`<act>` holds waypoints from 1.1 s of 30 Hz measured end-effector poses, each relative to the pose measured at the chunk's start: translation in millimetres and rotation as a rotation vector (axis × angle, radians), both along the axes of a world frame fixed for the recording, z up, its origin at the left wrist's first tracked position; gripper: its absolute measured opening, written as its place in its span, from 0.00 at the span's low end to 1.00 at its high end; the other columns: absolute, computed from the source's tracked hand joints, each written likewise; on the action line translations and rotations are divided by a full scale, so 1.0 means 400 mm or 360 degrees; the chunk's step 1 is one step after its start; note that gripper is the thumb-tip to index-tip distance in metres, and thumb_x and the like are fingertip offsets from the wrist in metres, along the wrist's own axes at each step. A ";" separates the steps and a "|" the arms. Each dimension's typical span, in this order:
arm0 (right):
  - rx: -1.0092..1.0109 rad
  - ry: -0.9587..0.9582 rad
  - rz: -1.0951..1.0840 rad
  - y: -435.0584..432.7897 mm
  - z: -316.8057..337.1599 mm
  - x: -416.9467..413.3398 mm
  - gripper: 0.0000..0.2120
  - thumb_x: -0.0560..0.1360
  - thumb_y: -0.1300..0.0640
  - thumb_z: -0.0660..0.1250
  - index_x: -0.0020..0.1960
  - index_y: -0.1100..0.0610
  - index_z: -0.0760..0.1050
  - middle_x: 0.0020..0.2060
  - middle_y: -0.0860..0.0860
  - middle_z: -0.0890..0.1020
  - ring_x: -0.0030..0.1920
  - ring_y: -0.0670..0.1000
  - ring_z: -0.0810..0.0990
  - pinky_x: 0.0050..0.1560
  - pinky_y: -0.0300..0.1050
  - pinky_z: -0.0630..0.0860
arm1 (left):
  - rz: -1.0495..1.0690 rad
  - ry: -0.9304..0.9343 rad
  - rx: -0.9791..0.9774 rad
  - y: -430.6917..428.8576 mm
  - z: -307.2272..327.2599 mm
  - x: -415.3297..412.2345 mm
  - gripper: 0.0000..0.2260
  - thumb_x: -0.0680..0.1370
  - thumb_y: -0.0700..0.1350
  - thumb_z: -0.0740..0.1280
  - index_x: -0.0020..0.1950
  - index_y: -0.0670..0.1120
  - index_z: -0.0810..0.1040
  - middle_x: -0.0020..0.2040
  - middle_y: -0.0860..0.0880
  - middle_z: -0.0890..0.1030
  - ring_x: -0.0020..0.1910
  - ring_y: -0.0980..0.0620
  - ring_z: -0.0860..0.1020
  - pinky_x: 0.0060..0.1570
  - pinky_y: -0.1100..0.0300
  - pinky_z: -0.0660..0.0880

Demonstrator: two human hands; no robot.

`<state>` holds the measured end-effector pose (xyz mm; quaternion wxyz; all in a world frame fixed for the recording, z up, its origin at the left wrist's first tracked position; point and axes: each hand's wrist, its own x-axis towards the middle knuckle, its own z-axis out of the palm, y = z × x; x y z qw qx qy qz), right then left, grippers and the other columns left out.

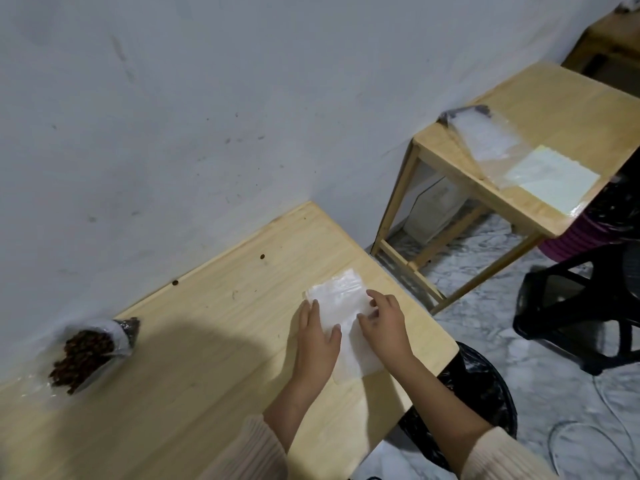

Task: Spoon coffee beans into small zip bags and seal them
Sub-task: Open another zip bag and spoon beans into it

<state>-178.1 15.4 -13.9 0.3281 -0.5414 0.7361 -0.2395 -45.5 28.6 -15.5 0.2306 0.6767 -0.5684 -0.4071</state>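
Observation:
A stack of small clear zip bags [341, 299] lies flat near the right end of the wooden table [194, 341]. My left hand [317, 336] rests flat on the stack's left side, fingers together. My right hand [384, 322] lies on its right side with the fingertips curled onto the top bag. An open clear bag of coffee beans [86, 355] lies on its side at the table's far left by the wall. No spoon is in view.
Two loose beans [262, 256] lie near the wall edge. A second wooden table [554, 109] at the right holds more plastic bags [485, 136] and a white sheet [550, 178]. A black bin bag [478, 393] sits under the table's right end, a black stool [578, 306] beyond.

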 end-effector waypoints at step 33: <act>-0.0044 -0.1148 0.1104 0.012 0.437 0.889 0.13 0.75 0.50 0.67 0.45 0.61 0.75 0.40 0.53 0.79 0.41 0.48 0.81 0.40 0.36 0.78 | 0.0839 0.0939 -0.0672 0.240 0.450 0.799 0.12 0.77 0.40 0.66 0.61 0.44 0.76 0.56 0.49 0.81 0.56 0.57 0.79 0.56 0.63 0.74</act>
